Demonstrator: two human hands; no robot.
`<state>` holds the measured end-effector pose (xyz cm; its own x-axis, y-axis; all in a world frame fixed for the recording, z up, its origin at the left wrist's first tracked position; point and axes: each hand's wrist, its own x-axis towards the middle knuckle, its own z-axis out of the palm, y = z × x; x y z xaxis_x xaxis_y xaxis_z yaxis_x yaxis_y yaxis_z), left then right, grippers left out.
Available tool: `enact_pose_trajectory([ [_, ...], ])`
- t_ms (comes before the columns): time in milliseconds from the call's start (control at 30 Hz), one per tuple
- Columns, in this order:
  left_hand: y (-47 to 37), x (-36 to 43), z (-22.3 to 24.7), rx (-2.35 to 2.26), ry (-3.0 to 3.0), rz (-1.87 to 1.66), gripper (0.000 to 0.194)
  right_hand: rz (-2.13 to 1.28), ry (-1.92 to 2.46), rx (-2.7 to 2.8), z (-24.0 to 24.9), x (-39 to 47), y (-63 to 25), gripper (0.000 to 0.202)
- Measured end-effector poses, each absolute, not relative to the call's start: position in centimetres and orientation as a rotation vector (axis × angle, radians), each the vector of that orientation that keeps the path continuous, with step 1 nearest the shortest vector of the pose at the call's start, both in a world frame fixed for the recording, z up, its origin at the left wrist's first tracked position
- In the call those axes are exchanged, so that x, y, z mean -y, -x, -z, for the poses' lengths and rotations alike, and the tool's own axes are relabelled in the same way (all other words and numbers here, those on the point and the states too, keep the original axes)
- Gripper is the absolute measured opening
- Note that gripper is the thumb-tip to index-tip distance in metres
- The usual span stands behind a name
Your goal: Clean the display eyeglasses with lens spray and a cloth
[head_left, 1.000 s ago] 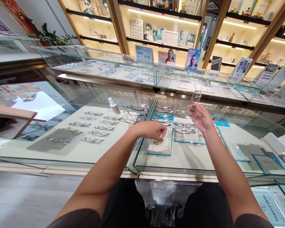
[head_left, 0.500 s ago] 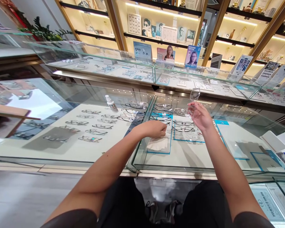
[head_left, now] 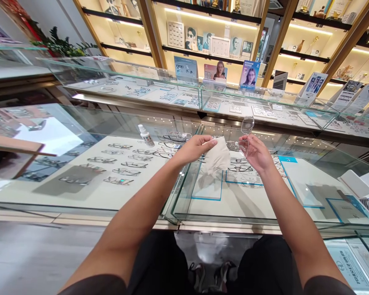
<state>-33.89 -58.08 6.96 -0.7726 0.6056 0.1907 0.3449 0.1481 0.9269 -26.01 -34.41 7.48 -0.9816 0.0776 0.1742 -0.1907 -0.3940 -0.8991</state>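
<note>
My left hand point(head_left: 197, 148) pinches the upper edge of a cream cloth point(head_left: 217, 157), which hangs above the glass counter. To its right, my right hand point(head_left: 257, 155) grips a pair of thin clear-lensed glasses point(head_left: 247, 125), held upright with one lens above the other. The cloth and the glasses are a small gap apart. A white spray bottle point(head_left: 146, 136) stands on the glass to the left of my left hand. Rows of eyeglass frames point(head_left: 133, 164) lie under the glass.
The glass counter point(head_left: 233, 211) runs across in front of me. An open white box point(head_left: 356, 184) sits at its right end. Farther back is a second display case point(head_left: 172, 80) with upright cards, before lit shelves point(head_left: 203, 39).
My left hand has picked the cloth up from the counter and raised it towards the glasses. My right hand still holds the glasses, nearly in the same place.
</note>
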Motion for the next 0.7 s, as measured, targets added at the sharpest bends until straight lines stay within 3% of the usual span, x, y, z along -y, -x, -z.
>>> enact_pose_trajectory([
  [233, 32.7, 55.9, -6.0, -2.106, -0.822, -2.033, 0.06, -2.45, -0.208, 1.665, -6.8, 36.2, 25.7, 0.032],
  [700, 28.7, 53.7, -5.3, -2.098, -1.057, -2.265, 0.055, -2.326, -0.043, 1.6, -5.8, 37.4, 26.1, 0.031],
])
